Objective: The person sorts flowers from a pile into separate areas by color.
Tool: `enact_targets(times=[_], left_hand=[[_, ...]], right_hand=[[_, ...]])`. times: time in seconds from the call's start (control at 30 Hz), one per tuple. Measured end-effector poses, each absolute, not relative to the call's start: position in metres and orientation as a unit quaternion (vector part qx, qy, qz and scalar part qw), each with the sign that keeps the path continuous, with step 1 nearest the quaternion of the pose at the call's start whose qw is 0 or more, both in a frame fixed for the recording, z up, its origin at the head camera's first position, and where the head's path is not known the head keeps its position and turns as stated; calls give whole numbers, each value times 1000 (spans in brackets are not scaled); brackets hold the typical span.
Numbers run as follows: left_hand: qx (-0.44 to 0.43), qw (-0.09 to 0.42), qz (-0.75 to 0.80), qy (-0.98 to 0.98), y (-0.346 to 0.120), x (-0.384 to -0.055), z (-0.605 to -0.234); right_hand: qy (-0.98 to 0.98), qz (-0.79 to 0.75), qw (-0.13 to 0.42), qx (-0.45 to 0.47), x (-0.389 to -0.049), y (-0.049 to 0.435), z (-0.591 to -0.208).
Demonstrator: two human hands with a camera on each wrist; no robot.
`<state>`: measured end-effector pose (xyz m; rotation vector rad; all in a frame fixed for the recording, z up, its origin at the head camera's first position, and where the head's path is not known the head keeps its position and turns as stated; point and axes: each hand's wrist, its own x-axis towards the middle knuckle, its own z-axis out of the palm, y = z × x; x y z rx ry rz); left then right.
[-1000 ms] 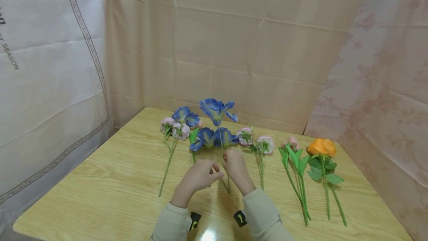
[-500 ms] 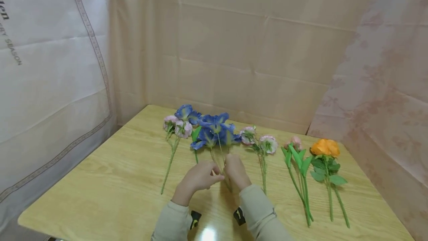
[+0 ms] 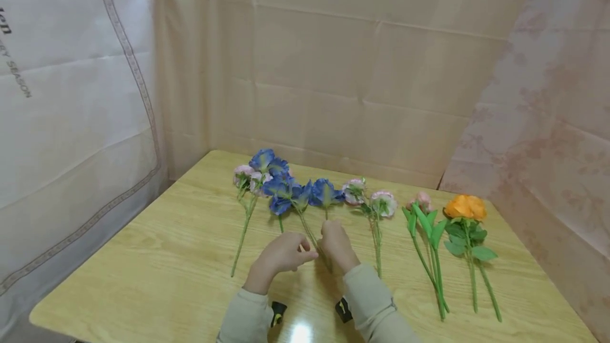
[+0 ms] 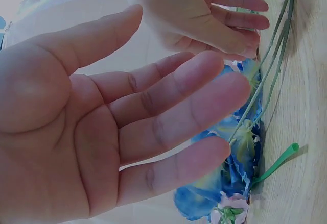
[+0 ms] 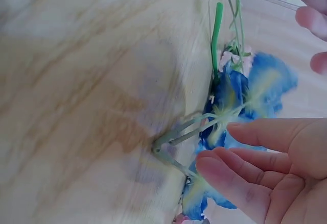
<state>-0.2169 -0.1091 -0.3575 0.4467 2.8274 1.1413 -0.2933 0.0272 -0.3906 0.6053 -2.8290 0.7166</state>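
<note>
Blue iris-like flowers (image 3: 281, 192) lie on the table, their thin green stems (image 3: 305, 226) running toward me and crossing near my hands. Another blue flower (image 3: 325, 193) lies just beyond my right hand (image 3: 337, 245). In the right wrist view, that hand's thumb (image 5: 225, 175) and index finger stand apart, close to the stems; nothing is visibly pinched. My left hand (image 3: 283, 252) hovers left of the stems. The left wrist view shows its palm (image 4: 92, 132) facing the camera and its fingers straight, holding nothing. From the head camera, the right fingertips are partly hidden.
Pink flowers (image 3: 243, 172) lie at the left, and more pink blooms (image 3: 383, 204) lie right of the hands. Farther right are a green-leaved tulip stem (image 3: 423, 224) and an orange flower (image 3: 464, 207). Beige cloth (image 3: 305, 68) hangs behind the wooden table (image 3: 157, 263).
The blue flower my right hand held raised has come down leftward onto the other blue flowers, and the fingers have let go. My left hand has hardly moved.
</note>
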Motion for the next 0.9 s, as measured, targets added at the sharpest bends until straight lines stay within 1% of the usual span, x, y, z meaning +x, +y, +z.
enact_targets(times=[0.17,0.3,0.37,0.43,0.5,0.57,0.73,0.9], left_hand=[[137,35,369,919,-111,-218,-359],[115,41,377,918,-117,-219,-359],[89,24,371,924,-125,-221,-359],[49,-7,346,937,-138,-223,-358],[3,-32,318,948,-153,-225,-359],[-49,-46,294,954,-166,-227,-362],[-133,-20,265,955,-189,-228,-373],[-153,4,267,951,-197,-234,-381]], right_hand=[[-945,244,83,201,-293,29,-394],[-943,246,82,207,-293,30,-395],[-944,241,88,209,-293,31,-393],[-945,237,87,209,-292,32,-390],[-946,231,87,210,-292,33,-389],[-945,234,79,213,-291,33,-390],[-942,233,72,230,-289,32,-395],[-943,234,85,223,-290,32,-392]])
